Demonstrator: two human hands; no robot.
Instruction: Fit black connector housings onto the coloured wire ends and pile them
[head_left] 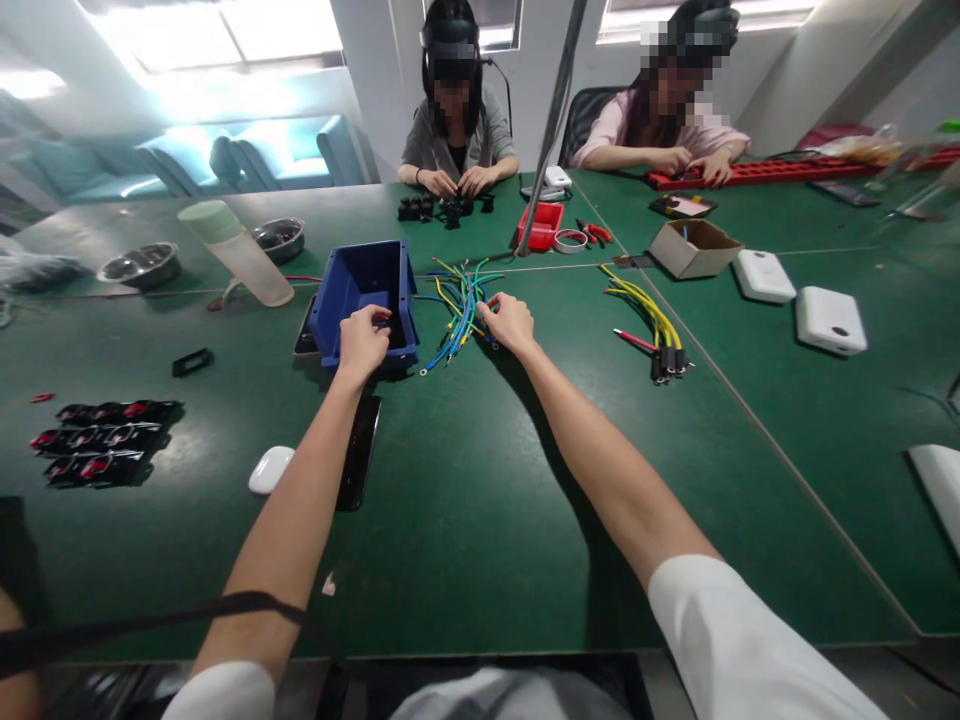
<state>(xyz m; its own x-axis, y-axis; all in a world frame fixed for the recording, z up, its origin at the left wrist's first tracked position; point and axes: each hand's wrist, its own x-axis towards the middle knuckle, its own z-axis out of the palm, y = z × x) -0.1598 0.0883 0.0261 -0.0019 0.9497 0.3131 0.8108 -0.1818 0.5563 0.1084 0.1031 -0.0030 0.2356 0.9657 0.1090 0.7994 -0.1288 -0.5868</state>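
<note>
My left hand (365, 342) is at the near side of a blue plastic bin (326, 310), its fingers curled over the opening. What those fingers hold, if anything, is hidden. On the green table just right of the bin lies a loose bundle of blue, green and yellow wires (466, 300), some with ring terminals. At the right edge of this bundle is my right hand (510, 322), thumb and fingers closed on a wire. Further right, a second group of yellow-green wires (656, 310) with black ends lies beside a red pen-like piece (634, 341).
A dark phone (361, 455) and a white case (271, 470) lie near my left forearm. Black packets (105, 440) are at far left. Beyond the bin stand a bottle (244, 258) and metal bowls (141, 265). A pole (551, 120) rises behind the wires. Two people work opposite.
</note>
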